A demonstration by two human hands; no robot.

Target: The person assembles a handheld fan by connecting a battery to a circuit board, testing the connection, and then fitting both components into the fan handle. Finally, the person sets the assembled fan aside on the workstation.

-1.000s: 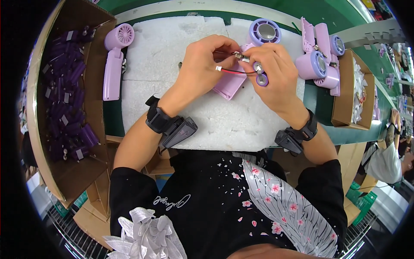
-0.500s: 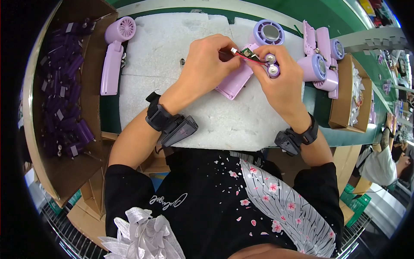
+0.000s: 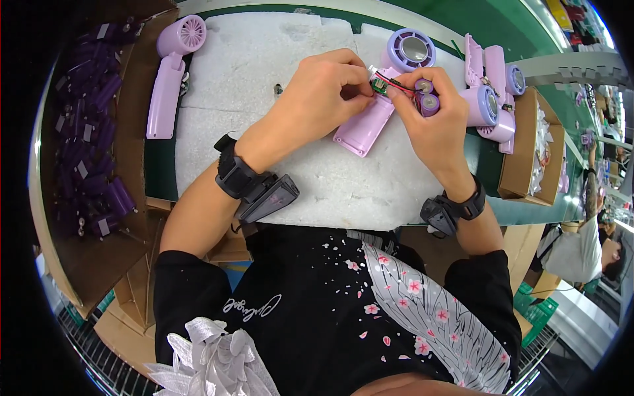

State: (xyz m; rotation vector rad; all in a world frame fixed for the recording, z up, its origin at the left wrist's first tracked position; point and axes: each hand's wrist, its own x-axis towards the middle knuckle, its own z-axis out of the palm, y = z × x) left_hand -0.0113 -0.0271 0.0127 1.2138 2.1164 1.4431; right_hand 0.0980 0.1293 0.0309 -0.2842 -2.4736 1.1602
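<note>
My left hand (image 3: 337, 86) pinches the green board (image 3: 379, 86); right hand (image 3: 436, 122) grips purple cells (image 3: 429, 104) (wired, not yet in casing (image 3: 363, 129) beneath).

The worktop (image 3: 485, 165) over there is green, and a white foam sheet (image 3: 297, 188) covers much of it. A lilac-ringed fan (image 3: 364, 132) lies on the foam, head toward the far side. On the green strip left of the sheet rests a pink fan (image 3: 165, 99). To the right, overlapping pink fans and casings (image 3: 494, 66) lie near a small cardboard box (image 3: 518, 148).
</note>
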